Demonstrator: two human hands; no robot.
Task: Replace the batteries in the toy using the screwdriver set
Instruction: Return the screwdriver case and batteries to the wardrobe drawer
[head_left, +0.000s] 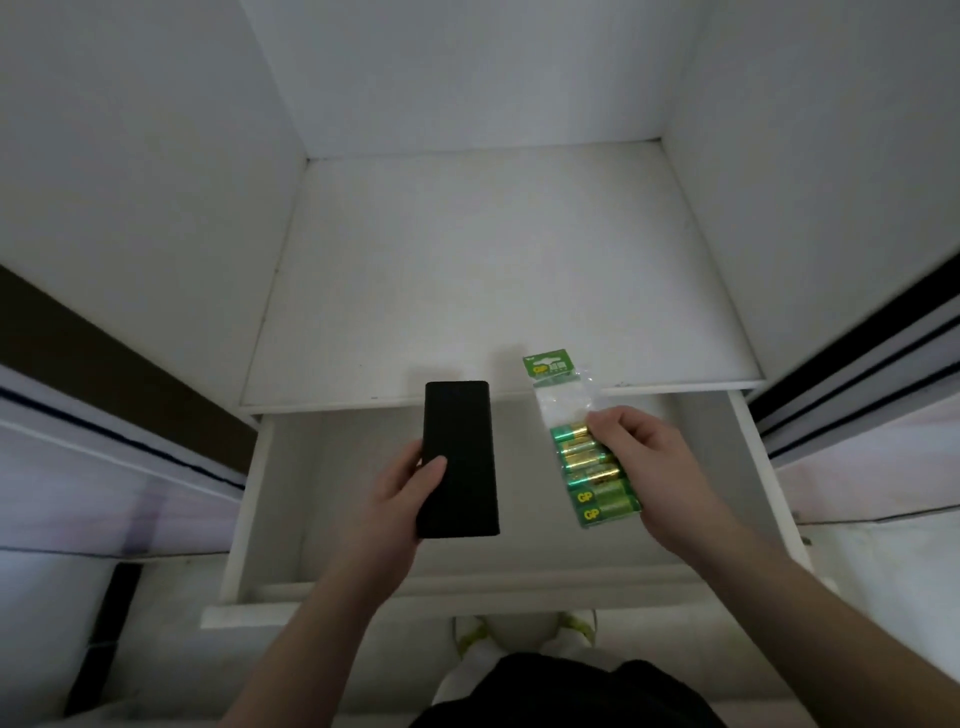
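My left hand (402, 493) grips a flat black rectangular case (460, 460) by its lower left edge, thumb on its face, and holds it above the open drawer. My right hand (644, 457) pinches a clear plastic pack of green and gold batteries (589, 467) with a green header card at its top. Both things hang in the air side by side, a small gap between them. No toy is in view.
A white drawer (260, 499) is pulled out below my hands, under a white shelf (493, 270) inside a white cabinet. Sliding door frames stand at left (119, 441) and right (852, 384). My feet in light shoes (478, 634) show under the drawer front.
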